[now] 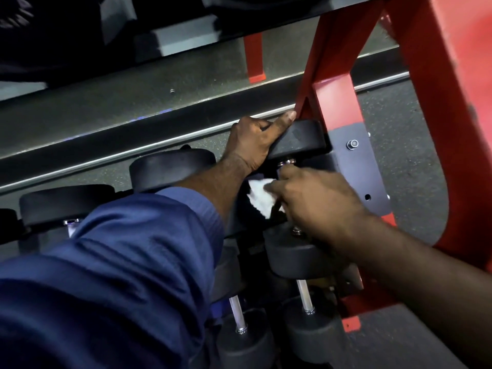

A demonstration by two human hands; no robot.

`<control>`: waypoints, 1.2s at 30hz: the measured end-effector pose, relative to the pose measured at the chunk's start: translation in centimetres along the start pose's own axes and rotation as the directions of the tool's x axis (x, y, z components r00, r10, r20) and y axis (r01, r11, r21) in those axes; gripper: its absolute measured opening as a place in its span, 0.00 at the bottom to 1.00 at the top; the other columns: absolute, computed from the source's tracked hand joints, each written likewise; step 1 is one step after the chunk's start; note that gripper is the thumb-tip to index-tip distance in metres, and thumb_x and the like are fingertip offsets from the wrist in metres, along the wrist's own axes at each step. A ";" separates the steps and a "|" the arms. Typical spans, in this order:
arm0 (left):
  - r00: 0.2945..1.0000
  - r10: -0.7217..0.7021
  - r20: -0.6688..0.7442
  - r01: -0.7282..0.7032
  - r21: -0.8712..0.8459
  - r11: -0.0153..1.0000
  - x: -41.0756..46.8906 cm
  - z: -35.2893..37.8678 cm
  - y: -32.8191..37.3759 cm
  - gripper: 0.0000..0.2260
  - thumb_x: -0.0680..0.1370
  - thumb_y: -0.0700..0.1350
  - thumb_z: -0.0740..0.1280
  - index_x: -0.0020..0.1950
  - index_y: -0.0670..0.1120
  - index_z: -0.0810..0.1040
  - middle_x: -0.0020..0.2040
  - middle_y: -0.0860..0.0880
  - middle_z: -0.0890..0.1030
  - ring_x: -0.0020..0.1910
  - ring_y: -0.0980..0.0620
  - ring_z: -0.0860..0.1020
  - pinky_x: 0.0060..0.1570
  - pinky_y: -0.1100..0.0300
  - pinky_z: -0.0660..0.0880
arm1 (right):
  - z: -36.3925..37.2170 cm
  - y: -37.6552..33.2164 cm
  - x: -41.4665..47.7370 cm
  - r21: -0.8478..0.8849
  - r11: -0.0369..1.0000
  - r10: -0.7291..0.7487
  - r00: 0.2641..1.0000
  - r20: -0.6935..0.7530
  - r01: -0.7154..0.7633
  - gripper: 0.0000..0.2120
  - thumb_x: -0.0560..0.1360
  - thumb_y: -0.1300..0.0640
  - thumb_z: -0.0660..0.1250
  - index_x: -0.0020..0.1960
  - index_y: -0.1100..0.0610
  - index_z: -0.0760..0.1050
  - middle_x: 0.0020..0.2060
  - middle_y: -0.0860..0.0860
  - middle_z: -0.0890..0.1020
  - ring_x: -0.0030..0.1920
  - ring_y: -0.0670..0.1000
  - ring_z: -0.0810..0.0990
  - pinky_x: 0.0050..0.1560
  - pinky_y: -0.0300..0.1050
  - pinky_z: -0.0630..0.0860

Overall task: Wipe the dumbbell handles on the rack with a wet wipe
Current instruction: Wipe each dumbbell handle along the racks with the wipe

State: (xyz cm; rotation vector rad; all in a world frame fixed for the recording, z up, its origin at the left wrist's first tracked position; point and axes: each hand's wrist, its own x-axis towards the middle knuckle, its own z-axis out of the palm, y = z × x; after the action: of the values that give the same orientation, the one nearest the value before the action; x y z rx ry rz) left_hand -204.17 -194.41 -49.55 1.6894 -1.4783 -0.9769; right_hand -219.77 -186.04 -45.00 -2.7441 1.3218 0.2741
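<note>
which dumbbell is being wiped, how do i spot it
Start at the red rack upright on the right. The dumbbell is the upper one beside it. Only it has the left hand on its head and the right hand holding a white wipe at its handle.

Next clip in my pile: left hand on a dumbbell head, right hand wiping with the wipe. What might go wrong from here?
1. The left hand grips the dumbbell head close beside the red rack upright. If the dumbbell rolls, the thumb may get pinched.
2. The wet wipe is bunched in the right hand, so the handle's end near the collar may be missed.
</note>
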 end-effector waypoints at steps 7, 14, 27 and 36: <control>1.000 -0.010 0.002 0.010 -0.005 1.000 0.0 -0.1 0.1 0.33 0.79 0.64 0.71 0.20 0.48 0.68 0.22 0.54 0.59 0.25 0.55 0.58 0.29 0.58 0.60 | 1.3 1.4 -0.6 0.028 0.991 -0.131 0.923 0.361 0.130 0.14 0.79 0.48 0.62 0.60 0.52 0.79 0.56 0.55 0.81 0.55 0.61 0.82 0.46 0.49 0.76; 1.000 0.008 -0.010 -0.008 -0.012 1.000 0.3 0.1 -0.3 0.33 0.78 0.65 0.71 0.21 0.48 0.68 0.23 0.54 0.61 0.26 0.54 0.60 0.29 0.56 0.61 | 1.5 3.1 1.7 0.030 0.999 -0.036 0.999 0.041 0.035 0.17 0.77 0.48 0.66 0.65 0.38 0.75 0.54 0.50 0.82 0.48 0.59 0.85 0.43 0.50 0.79; 1.000 0.015 -0.023 -0.016 -0.027 1.000 0.3 0.1 -0.7 0.34 0.77 0.66 0.71 0.21 0.47 0.65 0.24 0.53 0.60 0.27 0.52 0.59 0.29 0.56 0.59 | 4.8 3.8 1.0 0.331 0.943 -0.061 0.997 0.052 0.040 0.19 0.79 0.51 0.63 0.68 0.40 0.74 0.53 0.52 0.76 0.51 0.61 0.82 0.50 0.51 0.79; 1.000 0.019 -0.010 -0.020 -0.055 0.998 0.2 0.3 -0.7 0.33 0.77 0.67 0.71 0.21 0.48 0.68 0.24 0.53 0.62 0.27 0.53 0.62 0.31 0.58 0.63 | 9.2 4.1 0.2 0.679 0.734 0.319 0.881 -0.350 0.004 0.24 0.74 0.68 0.67 0.67 0.51 0.81 0.40 0.55 0.82 0.39 0.54 0.81 0.45 0.43 0.77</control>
State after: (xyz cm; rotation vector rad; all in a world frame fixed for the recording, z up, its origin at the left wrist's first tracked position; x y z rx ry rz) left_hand -204.09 -194.53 -50.29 1.6355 -1.4465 -0.9887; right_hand -223.94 -187.38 -54.03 -2.1178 1.3880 -0.7436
